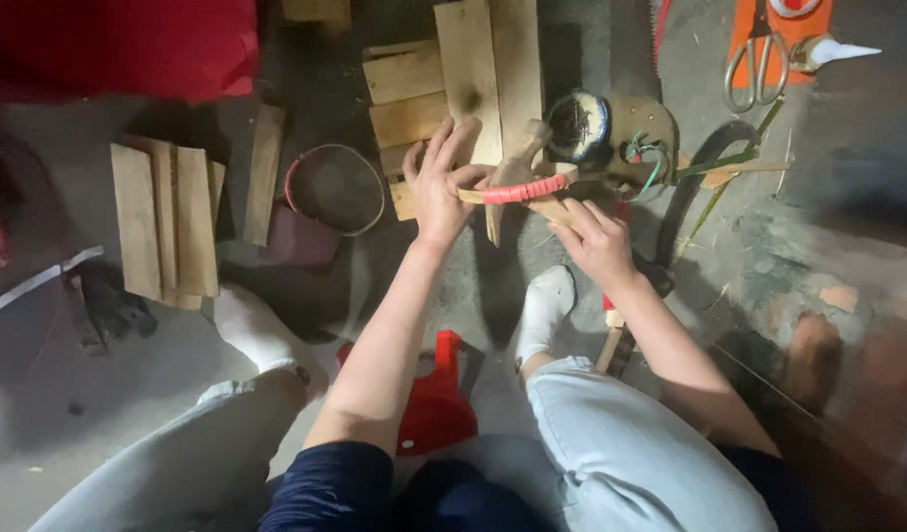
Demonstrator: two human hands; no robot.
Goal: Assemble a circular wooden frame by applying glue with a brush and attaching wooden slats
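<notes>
The curved wooden strip wound with red cord (520, 189) sits between your two hands, held above the grey concrete floor (59, 394), just in front of your white-socked feet. Your left hand (440, 182) grips its left end, thumb on the strip and fingers spread upward over the pale planks behind. Your right hand (596, 239) is closed around a pale wooden piece at the strip's right end, knuckles toward you.

Taking the strip as the landmark: touching it from behind is a pointed, rough piece of light wood (517, 163), tilted upright. Just behind and right of it lies a round spool with a blue rim (577, 125) on a brown board with green wires. Directly behind are stacked pale wooden planks (453, 74). Well to the left lies a round shallow dish with a red rim (337, 187), and farther left another bundle of flat wooden slats (167, 222). Far behind to the right, metal scissors (757, 69) rest on an orange sheet. Close to you, between your knees, is a red plastic stool (436, 404).
</notes>
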